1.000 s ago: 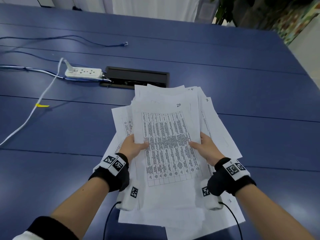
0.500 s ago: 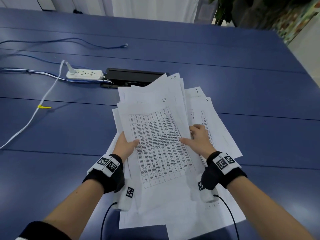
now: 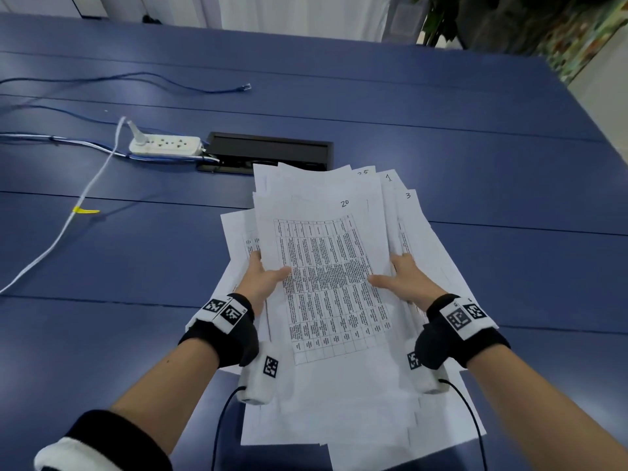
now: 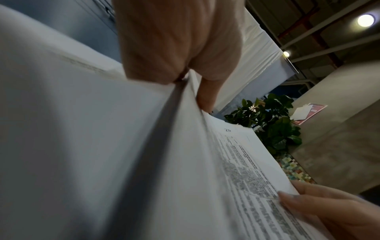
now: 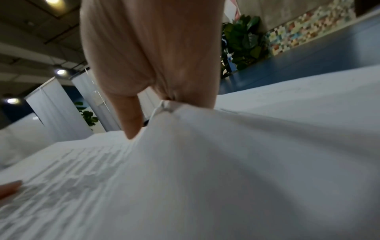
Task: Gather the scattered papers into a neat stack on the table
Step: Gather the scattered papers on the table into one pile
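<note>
- Left hand point(image 3: 263, 278) and right hand point(image 3: 406, 283) pinch opposite side edges of the fanned papers point(image 3: 326, 266), thumbs on top.
- Power strip point(image 3: 164, 146) lies beyond the left hand.

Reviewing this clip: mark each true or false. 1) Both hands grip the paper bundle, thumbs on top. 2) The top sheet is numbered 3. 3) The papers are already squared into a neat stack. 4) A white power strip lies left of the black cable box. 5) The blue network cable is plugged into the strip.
1) True: left hand and right hand hold the paper bundle.
2) False: it reads 20.
3) False: edges are fanned and askew.
4) True: the power strip sits left of the cable box.
5) False: the network cable ends loose on the table.
</note>
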### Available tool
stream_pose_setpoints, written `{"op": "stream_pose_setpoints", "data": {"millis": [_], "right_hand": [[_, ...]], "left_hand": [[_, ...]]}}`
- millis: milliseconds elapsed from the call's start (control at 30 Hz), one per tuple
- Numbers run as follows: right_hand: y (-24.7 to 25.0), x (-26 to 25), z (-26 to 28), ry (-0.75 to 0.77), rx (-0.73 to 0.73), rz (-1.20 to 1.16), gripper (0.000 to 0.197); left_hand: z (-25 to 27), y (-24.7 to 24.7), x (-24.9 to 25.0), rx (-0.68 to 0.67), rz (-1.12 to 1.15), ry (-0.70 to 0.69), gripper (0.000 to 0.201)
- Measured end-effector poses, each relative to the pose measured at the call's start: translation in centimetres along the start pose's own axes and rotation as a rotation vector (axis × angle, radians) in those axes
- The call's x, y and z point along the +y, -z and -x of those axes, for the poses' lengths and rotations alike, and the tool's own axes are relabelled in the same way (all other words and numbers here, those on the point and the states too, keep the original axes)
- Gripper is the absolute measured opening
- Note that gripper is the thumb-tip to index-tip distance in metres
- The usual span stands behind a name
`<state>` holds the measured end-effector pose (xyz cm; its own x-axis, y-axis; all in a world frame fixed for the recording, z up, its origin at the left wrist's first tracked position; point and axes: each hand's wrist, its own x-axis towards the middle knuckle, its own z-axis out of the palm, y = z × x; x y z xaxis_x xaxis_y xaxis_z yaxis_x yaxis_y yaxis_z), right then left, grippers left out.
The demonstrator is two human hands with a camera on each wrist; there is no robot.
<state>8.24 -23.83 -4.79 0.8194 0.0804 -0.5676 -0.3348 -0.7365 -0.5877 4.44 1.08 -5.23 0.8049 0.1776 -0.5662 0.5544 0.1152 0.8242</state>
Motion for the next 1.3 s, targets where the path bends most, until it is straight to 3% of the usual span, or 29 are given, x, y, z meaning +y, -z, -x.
{"op": "stream_pose_setpoints", "data": {"millis": [67, 167, 333, 400, 467, 500, 633, 767, 867, 1033, 1100, 1167, 1300], "right_hand": [[-0.4, -0.3, 0.1, 0.012, -0.018, 0.041, 0.070], [-0.2, -0.7, 1.0, 0.002, -0.059, 0.010, 0.072], [0.1, -0.3, 1.1, 0.059, 0.110, -0.059, 0.035], [-0.1, -0.1, 1.0, 0.053, 0.130, -0.055, 0.027], [-0.3, -0.2, 1.0, 0.058, 0.136, -0.058, 0.022], [-0.3, -0.4, 1.1, 0.064, 0.130, -0.061, 0.024], [-0.4, -0.5, 1.2, 0.051, 0.098, -0.120, 0.043], [-0.2, 0.4, 1.4, 0.080, 0.108, -0.268, 0.062], [0.2, 0.5, 1.6, 0.091, 0.101, -0.395, 0.081], [-0.1, -0.4, 0.9, 0.140, 0.034, -0.248, 0.060], [0.9, -0.2, 0.1, 0.096, 0.124, -0.187, 0.046], [2.2, 0.8, -1.0, 0.020, 0.290, 0.025, 0.037], [2.3, 2.5, -1.5, -0.100, 0.366, 0.282, 0.050]], "left_hand": [[0.1, -0.6, 0.4, 0.020, 0.040, 0.019, 0.060], [0.1, -0.7, 0.5, -0.026, 0.003, 0.055, 0.057], [0.7, 0.1, -0.3, -0.026, -0.160, -0.011, 0.041], [0.9, -0.4, -0.4, -0.016, -0.270, -0.073, 0.057], [-0.2, -0.7, -0.9, -0.075, -0.310, -0.098, 0.094], [-0.5, -1.0, -0.9, -0.115, -0.297, -0.075, 0.099], [1.2, -2.7, 1.3, -0.162, -0.195, -0.026, 0.077], [1.4, -2.6, 1.8, -0.071, -0.162, -0.050, 0.068], [1.1, -1.6, 1.6, -0.034, -0.051, -0.008, 0.075], [0.9, -0.8, 0.8, -0.060, -0.080, 0.094, 0.054], [1.0, -0.1, 0.7, -0.048, -0.070, 0.102, 0.046], [0.9, 1.0, 0.7, -0.010, -0.072, 0.088, 0.043], [0.7, 2.8, 0.7, 0.036, -0.141, 0.082, 0.051]]}}
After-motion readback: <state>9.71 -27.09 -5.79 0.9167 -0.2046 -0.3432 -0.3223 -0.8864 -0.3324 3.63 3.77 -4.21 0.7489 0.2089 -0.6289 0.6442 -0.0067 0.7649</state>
